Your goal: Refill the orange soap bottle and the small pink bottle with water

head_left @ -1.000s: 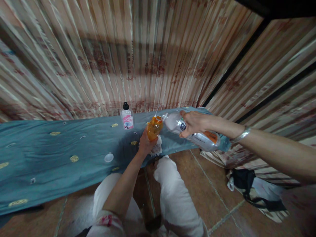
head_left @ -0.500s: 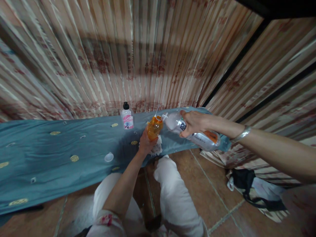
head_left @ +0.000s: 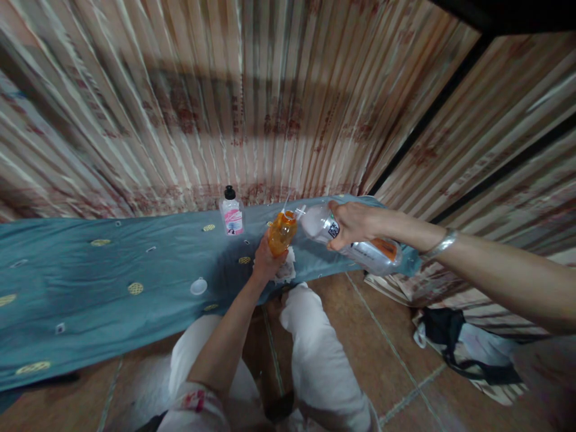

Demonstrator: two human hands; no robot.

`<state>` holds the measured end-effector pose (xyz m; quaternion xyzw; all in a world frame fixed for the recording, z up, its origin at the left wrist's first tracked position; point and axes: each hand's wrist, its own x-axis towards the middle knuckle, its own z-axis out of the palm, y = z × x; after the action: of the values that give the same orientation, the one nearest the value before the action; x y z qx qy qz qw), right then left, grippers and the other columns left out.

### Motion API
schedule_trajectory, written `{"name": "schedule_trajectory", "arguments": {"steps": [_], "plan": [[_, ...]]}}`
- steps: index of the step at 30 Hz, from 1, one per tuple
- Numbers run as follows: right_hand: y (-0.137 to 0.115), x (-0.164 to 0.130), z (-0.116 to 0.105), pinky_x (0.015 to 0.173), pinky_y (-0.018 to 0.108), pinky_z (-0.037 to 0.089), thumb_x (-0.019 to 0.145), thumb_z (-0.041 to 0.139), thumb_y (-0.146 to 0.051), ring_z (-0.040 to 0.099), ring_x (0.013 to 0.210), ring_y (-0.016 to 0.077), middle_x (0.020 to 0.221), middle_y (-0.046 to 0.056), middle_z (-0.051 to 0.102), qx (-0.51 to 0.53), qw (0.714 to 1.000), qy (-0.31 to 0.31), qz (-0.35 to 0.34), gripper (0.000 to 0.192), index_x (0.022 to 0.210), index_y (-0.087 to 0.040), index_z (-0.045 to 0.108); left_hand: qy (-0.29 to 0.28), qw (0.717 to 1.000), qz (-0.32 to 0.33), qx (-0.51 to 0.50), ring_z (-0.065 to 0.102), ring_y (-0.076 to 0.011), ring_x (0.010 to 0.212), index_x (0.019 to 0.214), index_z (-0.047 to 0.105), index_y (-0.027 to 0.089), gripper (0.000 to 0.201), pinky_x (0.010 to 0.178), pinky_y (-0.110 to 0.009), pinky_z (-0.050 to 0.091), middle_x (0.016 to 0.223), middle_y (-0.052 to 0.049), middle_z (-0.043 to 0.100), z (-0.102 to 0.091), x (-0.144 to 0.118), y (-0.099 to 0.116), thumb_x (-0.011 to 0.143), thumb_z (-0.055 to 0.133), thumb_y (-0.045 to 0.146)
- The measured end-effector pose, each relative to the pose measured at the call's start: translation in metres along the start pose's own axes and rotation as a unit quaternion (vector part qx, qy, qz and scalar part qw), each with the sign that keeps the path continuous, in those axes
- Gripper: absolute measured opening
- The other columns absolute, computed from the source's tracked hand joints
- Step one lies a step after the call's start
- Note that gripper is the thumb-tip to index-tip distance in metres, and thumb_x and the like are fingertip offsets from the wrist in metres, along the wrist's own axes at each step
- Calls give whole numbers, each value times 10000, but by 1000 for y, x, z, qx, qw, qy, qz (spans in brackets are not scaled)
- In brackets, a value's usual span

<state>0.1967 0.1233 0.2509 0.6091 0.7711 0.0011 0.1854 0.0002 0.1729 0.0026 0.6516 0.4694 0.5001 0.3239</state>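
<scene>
My left hand (head_left: 265, 262) grips a small orange bottle (head_left: 281, 232) from below and holds it upright above the teal cloth (head_left: 112, 282). My right hand (head_left: 355, 225) holds a large clear plastic bottle (head_left: 355, 240), tipped on its side with its mouth next to the top of the orange bottle. A crumpled white tissue (head_left: 285, 272) lies on the cloth just under my left hand. A silver bangle (head_left: 441, 245) sits on my right wrist.
A small pink-labelled bottle with a black cap (head_left: 231, 212) stands at the back of the cloth near the striped curtain (head_left: 252, 102). A white round cap (head_left: 198, 286) lies on the cloth. My knees in white trousers (head_left: 315, 348) are below. A dark bag (head_left: 463, 348) lies on the tiled floor at right.
</scene>
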Motion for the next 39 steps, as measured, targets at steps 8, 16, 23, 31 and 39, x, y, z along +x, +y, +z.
{"name": "schedule_trajectory", "arguments": {"steps": [8,16,23,31,39], "plan": [[-3,-2,-4,546,282,384,701,764,-553,698,745,255,853,108,738,-3,1000,-9,4,725,1203,-59,592,-4,1000,0,-2,637,-292,1264,1407,497,262,804,1111,-449,508,1374,-90,658,0,1,-2,661,794,246],[-1,0,-1,550,294,390,695,744,-570,704,748,272,870,124,742,-12,1000,0,-4,767,1232,-46,585,0,1000,6,-4,644,-297,1248,1408,489,265,804,1100,-469,512,1358,-87,665,1,1,-5,662,788,248],[0,0,-1,546,286,389,693,743,-586,710,775,271,910,127,749,-17,1000,-2,-4,772,1241,-68,579,1,1000,13,-6,643,-291,1248,1395,501,273,786,1099,-441,516,1355,-84,665,1,1,-5,664,788,237],[1,1,0,563,287,402,693,753,-586,716,806,279,921,142,744,-11,1000,-5,-2,776,1230,-55,575,-8,1000,17,2,637,-300,1255,1414,479,244,806,1097,-470,513,1362,-104,654,1,1,-4,669,786,255],[1,0,0,546,290,386,705,734,-595,717,783,279,896,133,749,-30,1000,-5,-5,763,1228,-62,579,-2,1000,10,7,651,-288,1230,1414,480,253,796,1083,-462,520,1341,-90,667,1,0,-3,677,782,247]]}}
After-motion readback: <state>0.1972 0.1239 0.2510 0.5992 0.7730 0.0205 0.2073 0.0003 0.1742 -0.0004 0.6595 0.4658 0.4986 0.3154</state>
